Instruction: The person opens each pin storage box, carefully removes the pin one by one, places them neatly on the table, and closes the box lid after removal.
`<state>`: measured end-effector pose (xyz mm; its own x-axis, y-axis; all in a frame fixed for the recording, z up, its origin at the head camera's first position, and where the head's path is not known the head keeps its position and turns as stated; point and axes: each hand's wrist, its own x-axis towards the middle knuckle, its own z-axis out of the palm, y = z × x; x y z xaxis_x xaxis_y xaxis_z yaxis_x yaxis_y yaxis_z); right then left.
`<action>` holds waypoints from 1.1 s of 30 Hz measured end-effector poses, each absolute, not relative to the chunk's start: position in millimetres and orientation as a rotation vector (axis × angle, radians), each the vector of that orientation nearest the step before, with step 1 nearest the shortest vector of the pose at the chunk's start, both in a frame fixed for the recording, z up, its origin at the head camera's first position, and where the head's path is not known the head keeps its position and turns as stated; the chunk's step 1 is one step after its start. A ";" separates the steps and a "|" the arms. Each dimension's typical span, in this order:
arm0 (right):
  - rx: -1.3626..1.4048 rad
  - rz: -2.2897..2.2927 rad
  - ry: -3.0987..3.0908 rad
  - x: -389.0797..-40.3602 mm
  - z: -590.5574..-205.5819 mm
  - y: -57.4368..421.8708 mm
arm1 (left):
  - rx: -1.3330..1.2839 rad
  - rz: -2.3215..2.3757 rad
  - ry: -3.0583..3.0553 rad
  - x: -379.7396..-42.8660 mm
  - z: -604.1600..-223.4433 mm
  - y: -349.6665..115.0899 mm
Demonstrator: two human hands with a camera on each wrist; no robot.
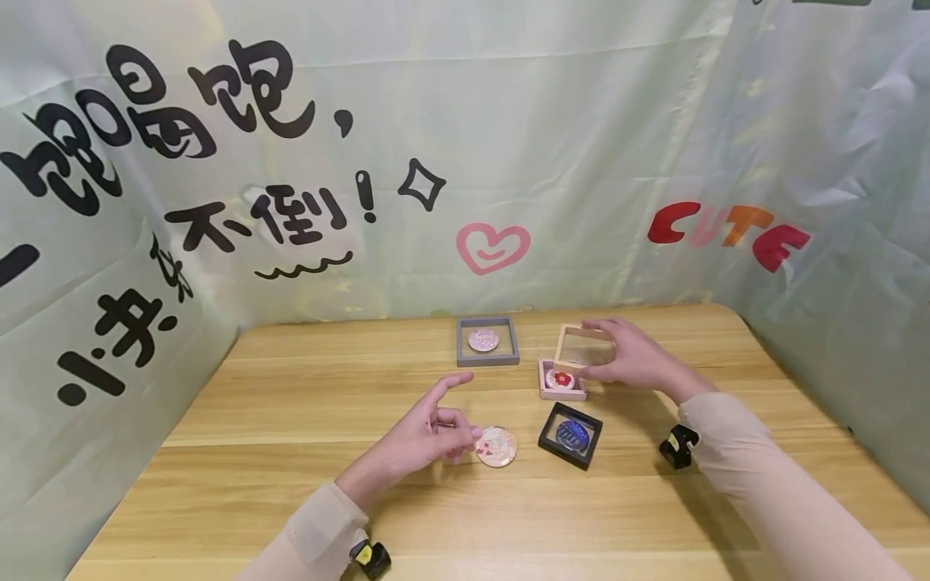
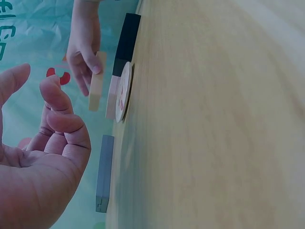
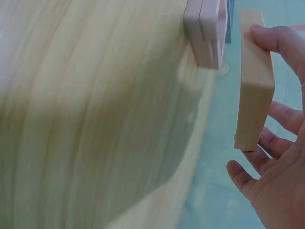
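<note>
My right hand (image 1: pixel 639 355) grips a beige square display frame (image 3: pixel 255 90) with a see-through middle by its edges, raised off the table. Behind the pink frame (image 1: pixel 542 387), partly overlapping it from the head view, is this beige frame. Inside the pink one lies a round badge with a red flower (image 1: pixel 561 379). My left hand (image 1: pixel 417 432) hovers over the table holding nothing, index finger extended and the others loosely bent. Nearest to its thumb is a round cream and pink badge (image 1: pixel 500 448), lying flat and loose on the wood.
A black frame (image 1: pixel 550 420) with a blue badge (image 1: pixel 572 436) lies right of the loose badge, turned askew. Farther back is a grey frame (image 1: pixel 461 349) around a pale pink badge (image 1: pixel 483 340). Printed cloth (image 1: pixel 581 161) hangs behind the wooden table (image 1: pixel 305 379).
</note>
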<state>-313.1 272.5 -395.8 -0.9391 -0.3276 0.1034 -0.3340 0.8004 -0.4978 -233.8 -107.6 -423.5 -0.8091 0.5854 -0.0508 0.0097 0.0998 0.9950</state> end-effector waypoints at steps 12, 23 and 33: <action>0.496 0.829 -3.003 -322.1 -402.2 296.6 | 0.574 1.743 1.964 -234.0 -424.9 -107.4; 0.411 0.794 -3.047 -325.1 -399.7 317.8 | 0.594 1.699 2.002 -234.7 -425.3 -105.8; 0.329 0.740 -3.083 -327.7 -400.9 332.6 | 0.603 1.689 2.004 -234.2 -423.0 -108.6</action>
<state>-327.7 332.6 -400.9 -0.9777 -0.2100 0.0032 -0.1886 0.8711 -0.4534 -234.2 -108.6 -423.0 -0.8042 0.5916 -0.0581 0.0429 0.1553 0.9869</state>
